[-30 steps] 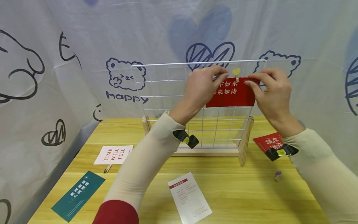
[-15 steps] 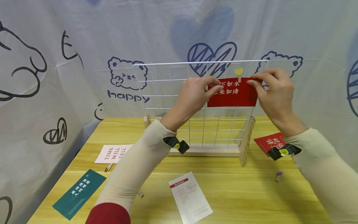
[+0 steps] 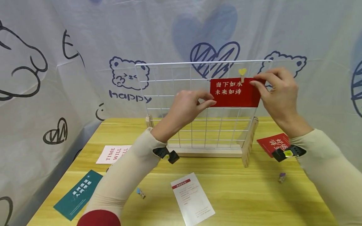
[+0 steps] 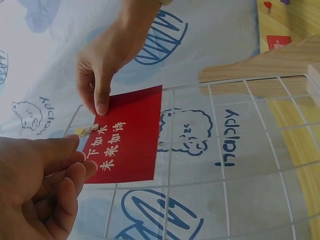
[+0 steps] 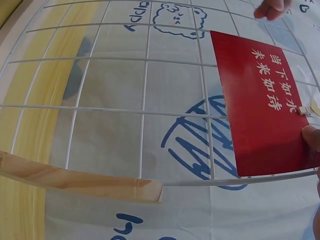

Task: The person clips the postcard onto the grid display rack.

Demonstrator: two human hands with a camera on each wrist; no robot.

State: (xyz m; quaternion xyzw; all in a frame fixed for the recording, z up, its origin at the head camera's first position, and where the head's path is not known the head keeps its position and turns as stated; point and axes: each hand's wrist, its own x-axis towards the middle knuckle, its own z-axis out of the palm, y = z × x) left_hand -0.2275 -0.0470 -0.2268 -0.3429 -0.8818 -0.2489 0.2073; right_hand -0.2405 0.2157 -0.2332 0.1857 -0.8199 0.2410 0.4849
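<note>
A red card (image 3: pixel 235 98) with white characters stands against the white wire grid (image 3: pixel 169 95), fixed at its top edge by a small wooden clothespin with a yellow heart (image 3: pixel 242 74). My right hand (image 3: pixel 278 91) pinches the card's upper right corner between thumb and fingers; in the right wrist view its thumb (image 5: pixel 311 137) lies on the card. Beside the card's left edge is my left hand (image 3: pixel 188 108), fingers loosely bent and holding nothing. The right wrist view shows the left hand's fingertips (image 5: pixel 272 9) apart from the card.
On the wooden table (image 3: pixel 243 191) lie a white card (image 3: pixel 192 197), a green card (image 3: pixel 77 194), a pink card (image 3: pixel 111 153) and another red card (image 3: pixel 272 144). Loose clothespins lie there too, one purple-topped (image 3: pixel 282 177), one blue-topped (image 3: pixel 140 192). Wooden feet (image 3: pixel 249 142) support the grid.
My left hand has moved left and down from the card's top edge, uncovering its characters. A blue-topped clothespin has come into sight by the left sleeve. My right hand stays at the corner.
</note>
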